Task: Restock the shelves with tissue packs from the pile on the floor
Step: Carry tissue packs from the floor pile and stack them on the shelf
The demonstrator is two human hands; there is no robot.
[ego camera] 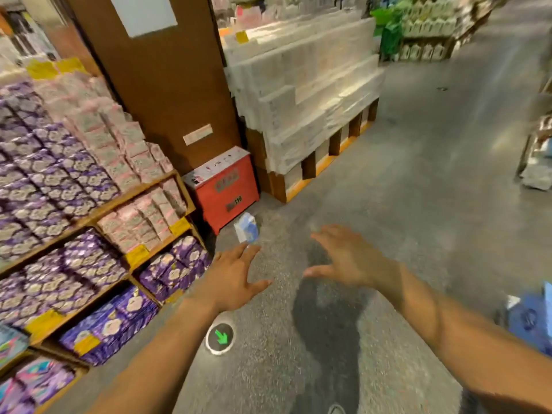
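Observation:
A small blue and white tissue pack (246, 228) lies on the grey floor in front of a red box. My left hand (231, 276) hovers just below it, fingers spread, holding nothing. My right hand (343, 256) is stretched out to the right of the pack, also open and empty. Wooden shelves (140, 189) on the left hold purple tissue packs (50, 174) and pink tissue packs (119, 138). More blue packs (534, 318) show at the right edge, partly cut off.
A red box (227, 186) stands against a brown pillar (167, 85). A pallet of white wrapped goods (301, 94) sits behind it. A round floor marker with a green arrow (220, 337) lies near my left forearm. The aisle floor stretches to the right.

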